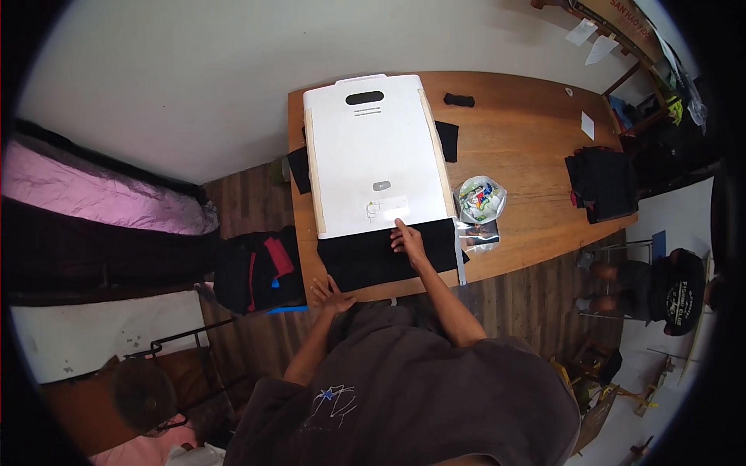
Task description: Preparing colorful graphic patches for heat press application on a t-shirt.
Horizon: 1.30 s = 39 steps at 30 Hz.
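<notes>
A large white board (377, 151) with an oval handle slot near its far end lies on the wooden table. Beneath it is a black garment (361, 264), whose near part sticks out toward me and whose other parts show at both sides. My right hand (408, 241) is at the board's near edge, index finger stretched onto the board, the other fingers over the black cloth. My left hand (332, 297) rests with spread fingers at the table's front edge, by the near left corner of the garment. Neither hand visibly holds anything.
A clear plastic bag (481, 199) with colourful contents sits right of the board. Folded dark clothes (604, 185) lie at the table's right end, and a small black item (459, 100) farther back. Dark and red clothing (256, 272) is piled at left. Another person (676, 291) sits at right.
</notes>
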{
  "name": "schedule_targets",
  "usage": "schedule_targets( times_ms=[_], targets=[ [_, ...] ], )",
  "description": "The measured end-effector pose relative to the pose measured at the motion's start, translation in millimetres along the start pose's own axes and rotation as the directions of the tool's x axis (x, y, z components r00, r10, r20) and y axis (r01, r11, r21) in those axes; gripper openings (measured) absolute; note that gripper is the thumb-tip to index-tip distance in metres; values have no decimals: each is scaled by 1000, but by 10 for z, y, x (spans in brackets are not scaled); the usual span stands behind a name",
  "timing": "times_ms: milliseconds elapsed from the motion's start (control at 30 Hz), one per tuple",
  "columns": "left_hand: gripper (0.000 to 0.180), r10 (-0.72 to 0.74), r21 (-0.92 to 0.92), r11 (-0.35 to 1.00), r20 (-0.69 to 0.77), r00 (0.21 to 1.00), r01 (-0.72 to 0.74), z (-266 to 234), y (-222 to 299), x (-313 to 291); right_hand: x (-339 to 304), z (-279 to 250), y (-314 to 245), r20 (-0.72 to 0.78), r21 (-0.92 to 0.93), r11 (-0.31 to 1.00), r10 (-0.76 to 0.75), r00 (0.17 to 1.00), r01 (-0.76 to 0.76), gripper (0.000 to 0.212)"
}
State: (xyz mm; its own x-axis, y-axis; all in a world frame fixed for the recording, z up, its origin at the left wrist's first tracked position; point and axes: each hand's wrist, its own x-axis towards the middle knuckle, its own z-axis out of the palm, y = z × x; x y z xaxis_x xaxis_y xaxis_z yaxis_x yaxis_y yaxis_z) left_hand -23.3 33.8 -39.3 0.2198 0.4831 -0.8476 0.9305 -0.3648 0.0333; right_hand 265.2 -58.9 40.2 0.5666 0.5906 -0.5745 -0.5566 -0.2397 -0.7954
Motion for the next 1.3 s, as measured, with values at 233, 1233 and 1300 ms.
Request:
schedule_targets(
  times_ms=[233, 1233, 1300],
  targets=[
    [139, 68, -73, 995, -64, 996, -73, -110, 198, -179, -356, 86, -470, -88, -803, 471, -701, 708, 366, 35],
    [130, 60, -112, 991, -86, 994, -70, -293, 127, -311, -171, 563, -944, 216, -959, 20, -591, 777, 283, 91],
    [118, 95, -158, 977, -277, 956, -143, -301, 192, -512, -231, 195, -818, 277, -912, 31, -689, 670, 409, 81]
  ],
)
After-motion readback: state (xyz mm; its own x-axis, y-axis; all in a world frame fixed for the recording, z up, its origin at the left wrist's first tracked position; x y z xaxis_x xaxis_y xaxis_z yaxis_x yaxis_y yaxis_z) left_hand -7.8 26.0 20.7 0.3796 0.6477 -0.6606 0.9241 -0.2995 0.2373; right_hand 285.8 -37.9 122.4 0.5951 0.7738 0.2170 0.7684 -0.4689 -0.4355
